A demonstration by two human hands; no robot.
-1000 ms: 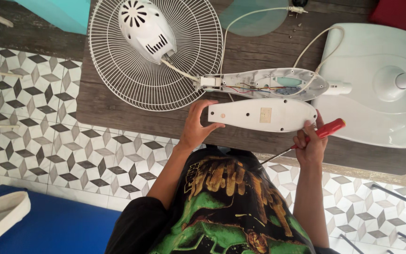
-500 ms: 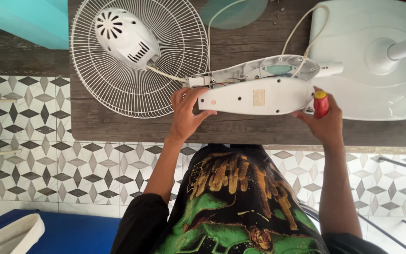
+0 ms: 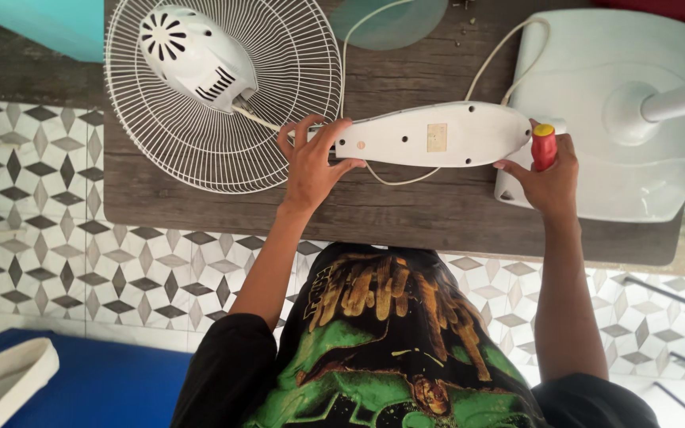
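A long white plastic fan housing cover (image 3: 438,135) lies across the wooden table (image 3: 406,214). My left hand (image 3: 309,162) grips its narrow left end. My right hand (image 3: 545,170) touches its wide right end while holding a red-handled screwdriver (image 3: 543,147) with a yellow cap, upright in the fist. A white wire fan guard (image 3: 223,87) with the white motor unit (image 3: 196,55) lies at the left, joined to the housing by a thin rod. A white cord (image 3: 485,75) loops behind the cover.
A large white fan base (image 3: 612,150) with a pole stands at the right. A translucent fan blade (image 3: 394,24) and small screws (image 3: 463,30) lie at the far edge. Patterned tile floor lies below, with a blue mat (image 3: 97,388) at lower left.
The white cover moved up and now sits over the open housing half that lay behind it. Both hands moved with it. The view came closer.
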